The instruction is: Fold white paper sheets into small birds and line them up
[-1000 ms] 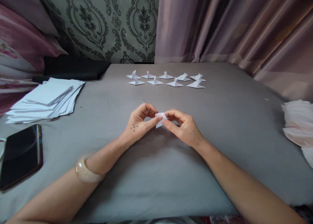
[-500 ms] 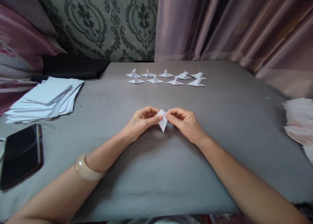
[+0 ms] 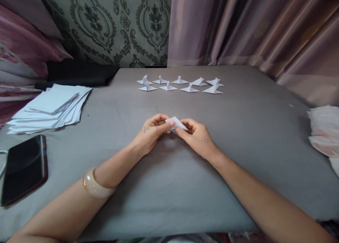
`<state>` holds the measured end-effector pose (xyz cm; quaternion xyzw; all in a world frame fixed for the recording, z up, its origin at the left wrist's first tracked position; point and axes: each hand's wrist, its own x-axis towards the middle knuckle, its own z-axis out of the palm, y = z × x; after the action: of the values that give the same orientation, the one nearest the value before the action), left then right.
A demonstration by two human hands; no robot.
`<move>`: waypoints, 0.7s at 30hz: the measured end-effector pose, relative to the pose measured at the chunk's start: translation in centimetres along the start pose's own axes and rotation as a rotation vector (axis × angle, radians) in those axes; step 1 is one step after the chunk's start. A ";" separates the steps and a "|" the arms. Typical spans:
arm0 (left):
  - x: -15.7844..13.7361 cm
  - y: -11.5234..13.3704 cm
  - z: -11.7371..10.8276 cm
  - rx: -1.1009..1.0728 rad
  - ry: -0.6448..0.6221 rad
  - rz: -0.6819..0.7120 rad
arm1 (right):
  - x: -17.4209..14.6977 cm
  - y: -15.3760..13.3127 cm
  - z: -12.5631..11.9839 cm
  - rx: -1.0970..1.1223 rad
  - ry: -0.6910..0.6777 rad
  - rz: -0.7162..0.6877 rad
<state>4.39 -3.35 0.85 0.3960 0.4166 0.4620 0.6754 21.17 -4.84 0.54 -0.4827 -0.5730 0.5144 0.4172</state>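
Observation:
A small piece of folded white paper, diamond-shaped, is pinched between both hands just above the grey cloth. My left hand grips its left side, thumb on top and fingers curled beneath. On the lower right edge, the thumb of my right hand presses while the other fingers bend behind the paper. The undersides of the fingers are hidden. Farther back stand several white origami birds in two rows, apart from the hands.
A stack of white paper sheets lies at the left, with a dark phone and its white cable nearer. Black cloth is at the back left. Pale bunched fabric sits at the right edge. Curtains hang behind the grey-covered table.
The folded paper has turned in my hands: its long point, which faced down toward me, now points right. My right hand has shifted slightly left and its thumb lies lower on the paper.

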 end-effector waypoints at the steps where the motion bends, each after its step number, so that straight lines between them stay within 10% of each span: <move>1: 0.0 0.0 0.0 0.016 -0.005 0.003 | 0.1 0.1 0.0 0.004 0.033 0.001; 21: -0.8 0.1 0.6 0.242 -0.159 -0.033 | -0.1 -0.6 -0.3 -0.038 0.130 -0.169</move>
<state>4.73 -4.20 1.26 0.5032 0.4208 0.3644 0.6610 21.43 -4.88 1.23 -0.4729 -0.5931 0.4339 0.4861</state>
